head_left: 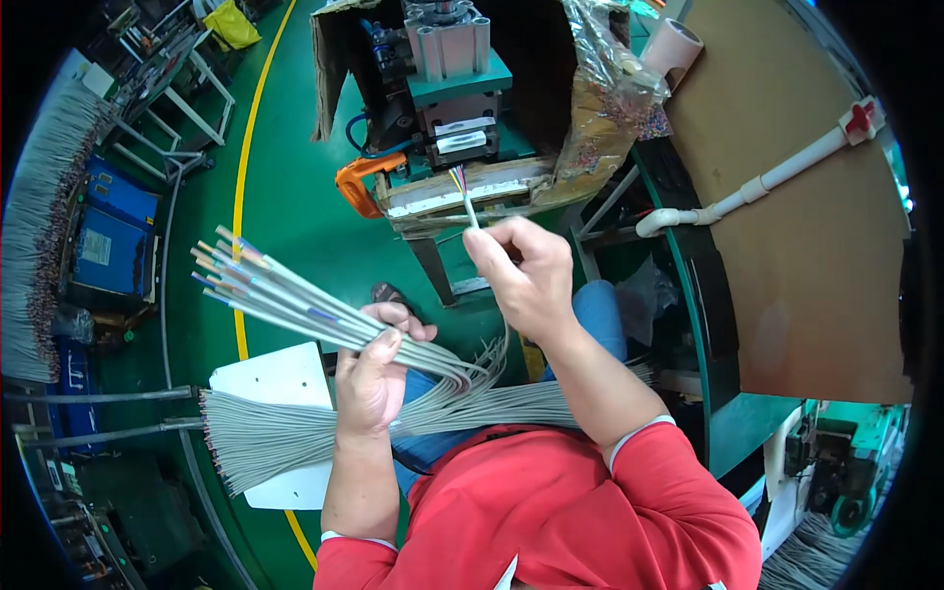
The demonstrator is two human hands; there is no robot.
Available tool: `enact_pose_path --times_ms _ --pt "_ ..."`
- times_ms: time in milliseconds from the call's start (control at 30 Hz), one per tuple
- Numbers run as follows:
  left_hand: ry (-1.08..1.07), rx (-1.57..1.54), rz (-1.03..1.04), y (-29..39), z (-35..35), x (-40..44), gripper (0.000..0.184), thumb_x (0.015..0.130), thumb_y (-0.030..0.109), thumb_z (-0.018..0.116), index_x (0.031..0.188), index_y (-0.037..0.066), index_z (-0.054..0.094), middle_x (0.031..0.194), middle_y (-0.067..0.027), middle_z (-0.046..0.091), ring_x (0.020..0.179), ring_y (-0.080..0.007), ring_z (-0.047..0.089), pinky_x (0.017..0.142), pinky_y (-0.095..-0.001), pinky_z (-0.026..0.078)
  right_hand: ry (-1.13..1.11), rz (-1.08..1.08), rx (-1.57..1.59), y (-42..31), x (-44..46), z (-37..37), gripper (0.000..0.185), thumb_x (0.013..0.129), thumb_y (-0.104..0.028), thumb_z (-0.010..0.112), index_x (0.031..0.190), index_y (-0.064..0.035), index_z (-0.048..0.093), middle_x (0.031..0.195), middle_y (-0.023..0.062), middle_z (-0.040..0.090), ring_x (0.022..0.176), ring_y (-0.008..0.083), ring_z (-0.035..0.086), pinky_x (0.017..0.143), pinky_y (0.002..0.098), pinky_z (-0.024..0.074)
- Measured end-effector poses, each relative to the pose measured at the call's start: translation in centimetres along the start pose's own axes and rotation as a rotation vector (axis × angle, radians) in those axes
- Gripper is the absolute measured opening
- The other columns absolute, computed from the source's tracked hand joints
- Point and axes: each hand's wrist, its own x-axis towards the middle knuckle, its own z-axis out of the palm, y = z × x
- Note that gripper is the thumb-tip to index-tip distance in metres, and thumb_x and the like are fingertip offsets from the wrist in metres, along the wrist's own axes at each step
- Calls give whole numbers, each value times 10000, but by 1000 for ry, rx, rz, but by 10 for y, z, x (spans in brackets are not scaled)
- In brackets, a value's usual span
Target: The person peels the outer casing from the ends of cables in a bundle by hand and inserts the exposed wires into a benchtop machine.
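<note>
My left hand (pixel 379 364) is closed around a bundle of grey cables (pixel 295 290) whose stripped ends, with coloured inner wires, fan out to the upper left. Between the thumb and fingers of my right hand (pixel 521 265) is a single grey cable (pixel 471 211). Its spread coloured wires (pixel 458 180) point up at the front of a pneumatic press (pixel 462 138); whether they touch it I cannot tell. Across my lap lies a larger bundle of grey cables (pixel 265 433), its left ends over a white board (pixel 275 379).
Cardboard (pixel 580 138) wrapped in clear film surrounds the press. An orange clamp-like part (pixel 369 185) sits at its left. A white pipe with a red valve (pixel 787 172) crosses the brown board at right. More grey cables (pixel 44 226) hang at far left beside blue bins (pixel 113 226).
</note>
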Motion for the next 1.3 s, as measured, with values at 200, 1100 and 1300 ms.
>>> enact_pose_path --times_ms 200,1100,1300 --pt "-139 233 2 -10 -6 -3 208 884 81 684 1058 6 599 875 -66 630 836 -201 640 830 -362 536 231 -377 -29 -16 -19 -15 142 850 -95 737 907 15 670 869 52 614 607 55 504 520 207 396" --pt "-85 124 0 -7 -3 -7 145 931 133 662 986 24 583 741 -3 532 601 -69 485 568 -244 422 -346 -231 -9 -12 -56 6 118 834 -63 729 771 -8 645 618 68 615 515 149 581 462 287 429" --pt "-278 186 52 -3 -7 -15 134 929 121 655 984 10 602 746 -7 553 591 -70 473 562 -238 419 -258 -266 -165 -6 -54 7 173 850 -84 726 747 0 613 609 54 604 524 107 565 468 270 426"
